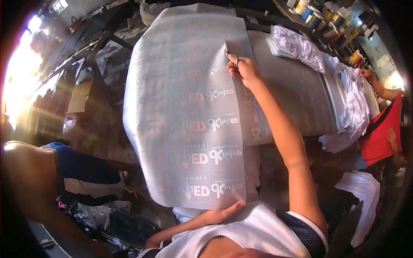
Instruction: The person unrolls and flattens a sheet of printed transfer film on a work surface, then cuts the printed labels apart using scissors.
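A long translucent film sheet (180, 116) with rows of mirrored printed logos and lettering lies over a table and droops toward me. My right hand (243, 71), arm stretched far forward, is closed around the handles of a pair of scissors (226, 48). The blades point away from me, at the sheet's upper right part, where the film is creased. Close to my body, my left hand (228, 210) grips the sheet's near right corner; some of its fingers are hidden.
A bundle of plastic-wrapped white fabric (297, 47) lies on the table at right, with white garments (350, 96) beyond it. A person in red (383, 133) stands there, hand on the garments. Another person (30, 180) is at left. Several containers (316, 19) stand on the back shelf.
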Tool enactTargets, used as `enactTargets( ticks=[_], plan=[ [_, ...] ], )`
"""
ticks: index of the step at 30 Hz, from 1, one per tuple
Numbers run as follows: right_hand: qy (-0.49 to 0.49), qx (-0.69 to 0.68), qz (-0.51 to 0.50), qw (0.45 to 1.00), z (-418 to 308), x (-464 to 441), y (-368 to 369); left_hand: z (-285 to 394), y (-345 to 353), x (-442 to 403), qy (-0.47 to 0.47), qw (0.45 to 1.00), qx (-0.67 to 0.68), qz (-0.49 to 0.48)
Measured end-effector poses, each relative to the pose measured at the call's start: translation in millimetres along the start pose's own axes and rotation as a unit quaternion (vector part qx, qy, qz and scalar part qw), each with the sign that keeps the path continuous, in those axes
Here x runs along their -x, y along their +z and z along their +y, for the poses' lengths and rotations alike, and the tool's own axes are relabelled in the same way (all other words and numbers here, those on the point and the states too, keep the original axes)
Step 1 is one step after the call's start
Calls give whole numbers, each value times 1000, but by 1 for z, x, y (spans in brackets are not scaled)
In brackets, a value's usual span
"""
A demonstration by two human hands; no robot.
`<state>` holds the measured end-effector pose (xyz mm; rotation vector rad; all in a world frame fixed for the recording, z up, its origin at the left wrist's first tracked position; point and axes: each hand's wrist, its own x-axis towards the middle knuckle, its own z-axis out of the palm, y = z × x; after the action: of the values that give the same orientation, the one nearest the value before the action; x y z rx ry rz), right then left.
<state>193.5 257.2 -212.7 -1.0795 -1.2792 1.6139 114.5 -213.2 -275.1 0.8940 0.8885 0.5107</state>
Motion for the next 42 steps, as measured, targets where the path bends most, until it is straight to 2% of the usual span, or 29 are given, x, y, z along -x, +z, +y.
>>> enactTargets(
  ticks=[3, 5, 8, 12, 18, 20, 27, 31, 34, 36, 39, 42],
  plan=[
    [-4, -6, -2, 1000, -1, -9, 0, 16, -4, 0, -26, 999, -16, 25],
    [9, 7, 15, 1000, -2, -12, 1, 7, -2, -3, 36, 999, -3, 32],
    [2, -12, 11, 1000, -2, -16, 2, 32, -5, 5, 55, 994, -42, 87],
    [9, -15, -2, 1000, -4, -29, 0, 36, -5, 9, 84, 990, -40, 111],
    [-23, 13, 17, 1000, -5, -48, 2, 45, -6, 13, 72, 990, -35, 120],
    [-9, 27, 13, 1000, -5, -54, 1, 44, -6, 13, 34, 993, -40, 105],
    [-15, 15, 14, 1000, -2, -74, 0, 45, -5, 19, 26, 994, -30, 104],
    [-10, 12, 31, 999, -3, -82, -1, 40, -6, 28, -12, 996, -38, 73],
    [-14, -3, 29, 999, -3, -84, 0, 41, -4, 37, -18, 993, -41, 113],
    [-15, -8, 30, 999, -5, -87, 1, 46, -3, 45, -57, 989, -53, 127],
    [-11, -21, 22, 999, -7, -90, 6, 53, -6, 56, -24, 993, -31, 110],
    [-5, -43, 40, 998, -4, -95, 8, 47, -10, 59, -32, 994, -63, 85]
  ],
)
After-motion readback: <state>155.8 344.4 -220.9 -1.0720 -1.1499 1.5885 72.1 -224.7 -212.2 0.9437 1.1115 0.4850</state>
